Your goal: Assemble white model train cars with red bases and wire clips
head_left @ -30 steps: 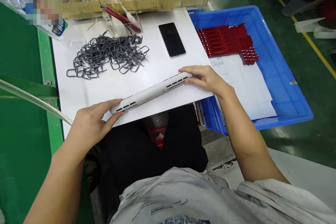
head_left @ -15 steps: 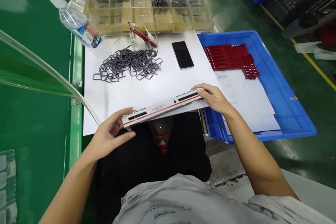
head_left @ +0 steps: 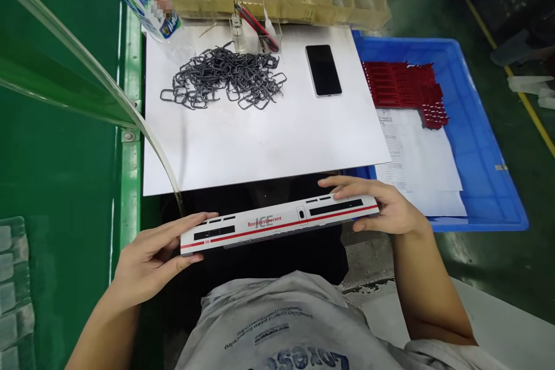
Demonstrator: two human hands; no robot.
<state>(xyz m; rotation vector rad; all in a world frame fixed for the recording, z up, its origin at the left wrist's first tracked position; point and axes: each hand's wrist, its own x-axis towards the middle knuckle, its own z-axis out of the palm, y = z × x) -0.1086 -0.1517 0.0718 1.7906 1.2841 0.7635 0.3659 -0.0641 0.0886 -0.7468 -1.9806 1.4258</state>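
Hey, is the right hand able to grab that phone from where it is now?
Probably yes, but the right hand is holding one end of the train car, so it would have to let go first. Nothing seems to block its way over the white board to the phone.

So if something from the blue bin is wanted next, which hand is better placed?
Probably the right hand: it holds the end of the model train car nearer the blue bin, while the left hand holds the farther end.
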